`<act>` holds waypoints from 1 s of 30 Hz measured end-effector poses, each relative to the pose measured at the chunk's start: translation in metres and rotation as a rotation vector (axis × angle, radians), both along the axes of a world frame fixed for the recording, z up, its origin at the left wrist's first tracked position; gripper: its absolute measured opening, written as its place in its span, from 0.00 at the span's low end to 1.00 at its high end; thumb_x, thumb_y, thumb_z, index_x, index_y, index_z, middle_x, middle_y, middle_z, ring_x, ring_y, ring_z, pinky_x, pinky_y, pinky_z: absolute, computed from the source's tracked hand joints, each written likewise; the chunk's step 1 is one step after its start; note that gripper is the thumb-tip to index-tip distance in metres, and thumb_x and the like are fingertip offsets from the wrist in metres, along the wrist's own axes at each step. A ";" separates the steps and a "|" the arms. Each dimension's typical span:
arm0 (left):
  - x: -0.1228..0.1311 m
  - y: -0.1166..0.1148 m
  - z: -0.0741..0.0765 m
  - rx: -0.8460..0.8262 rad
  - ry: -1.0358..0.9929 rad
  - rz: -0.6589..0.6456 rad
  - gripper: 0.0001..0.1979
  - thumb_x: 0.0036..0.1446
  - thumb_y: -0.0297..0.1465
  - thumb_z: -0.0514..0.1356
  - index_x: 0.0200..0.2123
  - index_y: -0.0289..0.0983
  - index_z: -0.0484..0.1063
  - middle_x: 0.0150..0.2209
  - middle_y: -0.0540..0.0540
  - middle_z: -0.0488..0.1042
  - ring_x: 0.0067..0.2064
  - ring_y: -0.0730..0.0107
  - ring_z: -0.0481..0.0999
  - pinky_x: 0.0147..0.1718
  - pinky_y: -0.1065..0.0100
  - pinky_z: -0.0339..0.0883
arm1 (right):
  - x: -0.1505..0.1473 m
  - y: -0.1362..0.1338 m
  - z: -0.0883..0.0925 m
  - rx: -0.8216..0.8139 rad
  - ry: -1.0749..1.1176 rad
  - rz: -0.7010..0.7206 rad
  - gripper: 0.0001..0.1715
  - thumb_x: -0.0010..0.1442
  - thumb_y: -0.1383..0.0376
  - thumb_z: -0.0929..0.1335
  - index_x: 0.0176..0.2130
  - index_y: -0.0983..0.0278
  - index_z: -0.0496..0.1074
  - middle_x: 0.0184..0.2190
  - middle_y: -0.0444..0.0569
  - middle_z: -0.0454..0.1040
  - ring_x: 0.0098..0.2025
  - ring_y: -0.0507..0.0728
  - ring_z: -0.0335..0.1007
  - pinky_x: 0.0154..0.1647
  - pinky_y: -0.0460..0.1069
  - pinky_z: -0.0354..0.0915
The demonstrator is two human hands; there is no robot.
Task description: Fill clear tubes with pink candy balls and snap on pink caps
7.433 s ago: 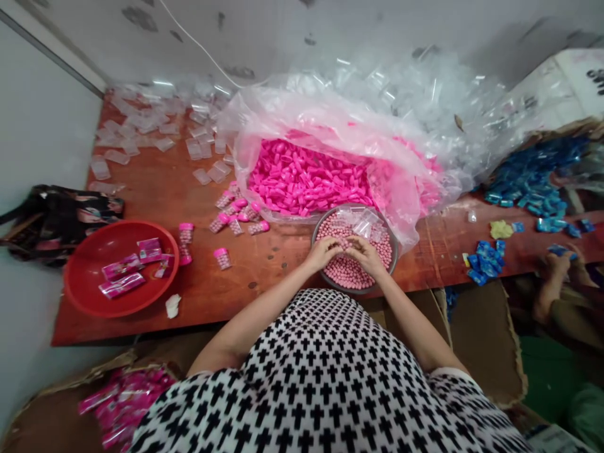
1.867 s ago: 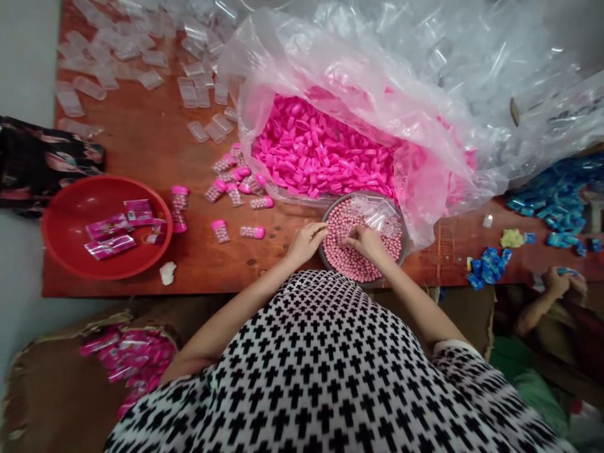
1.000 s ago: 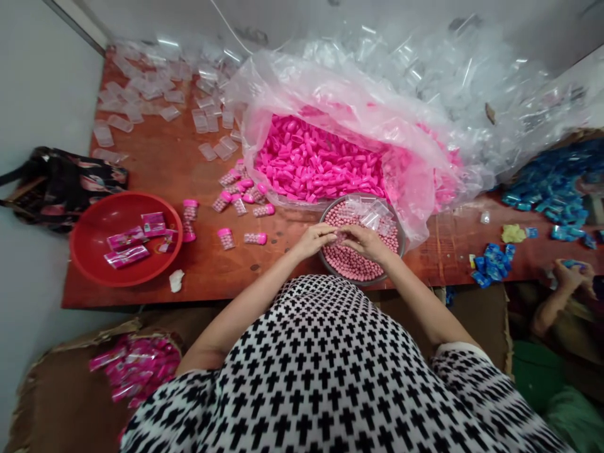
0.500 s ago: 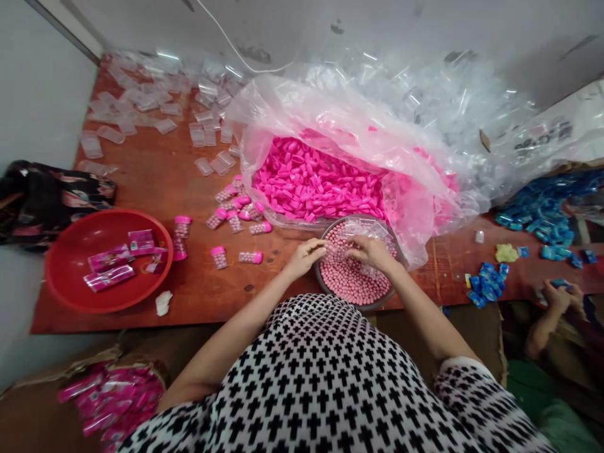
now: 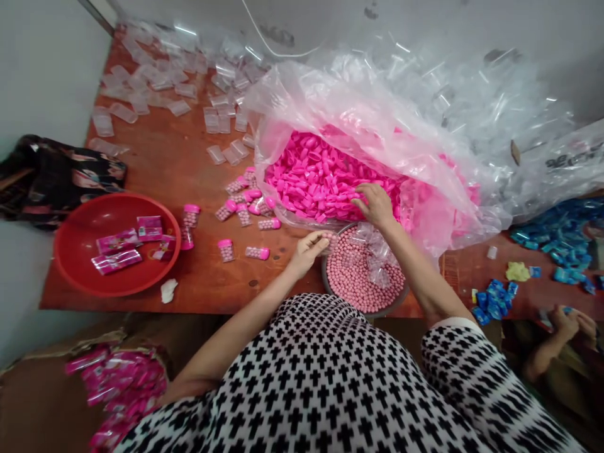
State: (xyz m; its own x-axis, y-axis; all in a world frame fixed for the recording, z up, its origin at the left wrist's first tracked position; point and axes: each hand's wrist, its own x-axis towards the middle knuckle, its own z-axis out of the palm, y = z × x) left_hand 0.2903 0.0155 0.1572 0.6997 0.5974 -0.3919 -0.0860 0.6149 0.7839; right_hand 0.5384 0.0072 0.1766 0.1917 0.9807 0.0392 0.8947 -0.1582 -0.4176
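My left hand (image 5: 307, 253) is closed round a small clear bottle (image 5: 329, 241) of pink beads, just over the left rim of a round basin. Pink beads (image 5: 363, 286) fill that basin, and several clear empty bottles (image 5: 377, 248) lie on top of them. My right hand (image 5: 376, 204) reaches over the far rim to the heap of pink plastic caps (image 5: 316, 176) in an open clear bag (image 5: 330, 94). Its thumb and forefinger pinch at a pink cap there. Several filled, capped bottles (image 5: 243, 214) lie on the table to the left.
A red bowl (image 5: 70, 251) with pink packets stands at the left. Clear empty bottles (image 5: 141, 94) are strewn at the back left. At the right lie blue packets (image 5: 495, 301) and a co-worker's hands (image 5: 569, 324). A carton of pink packets (image 5: 125, 384) sits below the table edge.
My right hand has left the beads and moved up to the pink caps. My left hand keeps the bottle near the basin's left rim. The view has shifted slightly.
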 end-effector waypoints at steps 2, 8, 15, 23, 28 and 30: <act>0.006 0.003 0.004 0.022 -0.025 0.031 0.23 0.48 0.44 0.64 0.43 0.35 0.72 0.44 0.42 0.76 0.41 0.64 0.78 0.42 0.60 0.74 | -0.008 -0.010 0.006 0.116 0.330 -0.136 0.17 0.59 0.54 0.66 0.41 0.64 0.69 0.38 0.51 0.74 0.39 0.57 0.68 0.40 0.51 0.64; 0.027 -0.002 0.024 0.012 -0.116 0.132 0.23 0.46 0.45 0.66 0.41 0.36 0.72 0.49 0.43 0.74 0.44 0.65 0.76 0.40 0.66 0.75 | -0.054 -0.042 0.026 0.132 0.793 -0.369 0.19 0.51 0.51 0.71 0.37 0.62 0.70 0.17 0.37 0.65 0.18 0.48 0.59 0.22 0.44 0.60; 0.026 -0.025 0.032 -0.008 -0.120 0.220 0.21 0.42 0.41 0.68 0.38 0.36 0.73 0.41 0.46 0.76 0.40 0.66 0.77 0.37 0.67 0.74 | -0.099 -0.083 0.035 0.226 0.624 -0.351 0.18 0.57 0.56 0.66 0.46 0.60 0.73 0.38 0.49 0.75 0.35 0.55 0.72 0.41 0.52 0.69; 0.015 -0.041 0.039 0.041 -0.152 0.183 0.21 0.44 0.42 0.67 0.40 0.36 0.73 0.41 0.45 0.77 0.39 0.66 0.77 0.38 0.64 0.73 | -0.094 -0.105 0.033 0.240 0.998 -0.189 0.16 0.47 0.59 0.75 0.36 0.60 0.71 0.34 0.42 0.72 0.36 0.52 0.69 0.41 0.48 0.67; 0.004 -0.038 0.040 0.427 0.001 0.131 0.19 0.51 0.42 0.62 0.41 0.35 0.75 0.42 0.43 0.78 0.44 0.62 0.76 0.48 0.61 0.68 | -0.092 -0.111 0.059 0.279 0.809 -0.168 0.16 0.49 0.58 0.74 0.37 0.60 0.71 0.32 0.42 0.72 0.31 0.51 0.68 0.34 0.47 0.66; -0.001 -0.036 0.040 0.604 0.043 0.080 0.17 0.54 0.41 0.60 0.40 0.35 0.77 0.41 0.43 0.78 0.44 0.63 0.76 0.49 0.63 0.67 | -0.093 -0.110 0.072 0.267 0.663 -0.077 0.16 0.51 0.57 0.73 0.39 0.60 0.71 0.33 0.44 0.74 0.32 0.52 0.69 0.36 0.48 0.66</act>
State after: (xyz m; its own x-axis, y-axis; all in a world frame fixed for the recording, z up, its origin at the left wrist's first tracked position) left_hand 0.2895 -0.0200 0.1974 0.6342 0.7731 0.0055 -0.0739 0.0536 0.9958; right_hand 0.4459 -0.1030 0.2487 0.3270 0.9364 0.1272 0.4293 -0.0273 -0.9028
